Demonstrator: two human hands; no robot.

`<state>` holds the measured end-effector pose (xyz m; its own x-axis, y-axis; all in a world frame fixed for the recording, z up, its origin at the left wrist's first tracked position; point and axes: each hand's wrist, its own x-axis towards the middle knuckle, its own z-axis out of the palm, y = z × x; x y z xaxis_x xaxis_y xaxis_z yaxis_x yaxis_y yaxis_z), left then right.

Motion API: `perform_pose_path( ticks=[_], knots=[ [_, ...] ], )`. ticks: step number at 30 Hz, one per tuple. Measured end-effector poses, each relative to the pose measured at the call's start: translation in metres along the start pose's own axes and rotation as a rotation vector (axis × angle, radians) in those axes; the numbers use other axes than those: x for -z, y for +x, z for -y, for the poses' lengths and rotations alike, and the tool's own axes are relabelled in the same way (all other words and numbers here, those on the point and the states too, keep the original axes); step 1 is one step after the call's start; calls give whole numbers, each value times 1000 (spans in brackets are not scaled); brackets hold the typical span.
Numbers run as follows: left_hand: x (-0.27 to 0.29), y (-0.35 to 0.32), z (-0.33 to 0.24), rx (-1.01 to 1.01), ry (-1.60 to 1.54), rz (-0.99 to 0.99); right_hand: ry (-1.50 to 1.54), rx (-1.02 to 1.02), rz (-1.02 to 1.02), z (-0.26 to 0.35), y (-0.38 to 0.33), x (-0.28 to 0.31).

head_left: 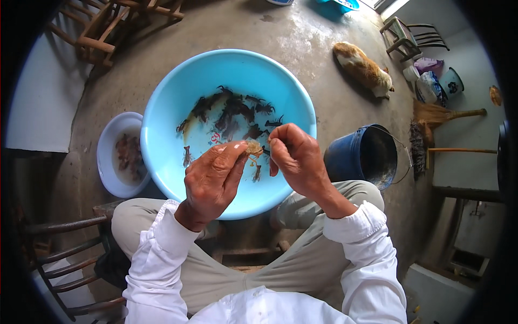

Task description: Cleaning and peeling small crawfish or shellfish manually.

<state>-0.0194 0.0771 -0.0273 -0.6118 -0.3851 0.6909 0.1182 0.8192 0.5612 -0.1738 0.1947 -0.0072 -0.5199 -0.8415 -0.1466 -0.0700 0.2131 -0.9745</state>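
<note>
My left hand [211,175] is closed on a pale brownish crayfish [253,148], pinched between thumb and fingers with its underside and thin legs showing. Close beside it, on the right, my right hand [298,160] is curled with thumb and forefinger pressed together; whatever is in that pinch is too small to make out. Both hands are above the near part of a large light-blue basin [178,81]. Many dark crayfish [234,110] lie in shallow water on its bottom, mostly toward the far side. A few lighter ones lie closer to me.
Left of the big basin stands a smaller whitish basin [106,167] holding reddish-brown pieces [129,154] in cloudy water. A dark blue bucket [345,156] lies tipped at the right. Beyond are a lying cat [361,67], a broom [437,114] and a small chair [402,39].
</note>
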Motion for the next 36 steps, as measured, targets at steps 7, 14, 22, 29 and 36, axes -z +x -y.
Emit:
perform_pose_path(
  ticks=[7, 14, 22, 29, 36],
  knots=[
    [5, -3, 1, 217, -154, -70, -226, 255, -283, 14, -12, 61],
    [-3, 1, -4, 544, -622, -165, -1081, 288, -599, -69, -86, 244],
    [-1, -3, 4, 436, -452, -161, -873, 175, -415, -42, -44, 186],
    [2, 0, 3, 161, -155, -59, -403, 368, -10, 28, 3, 23],
    [5, 4, 0, 107, -128, -44, -353, 416, -41, 24, 4, -6]
  ],
)
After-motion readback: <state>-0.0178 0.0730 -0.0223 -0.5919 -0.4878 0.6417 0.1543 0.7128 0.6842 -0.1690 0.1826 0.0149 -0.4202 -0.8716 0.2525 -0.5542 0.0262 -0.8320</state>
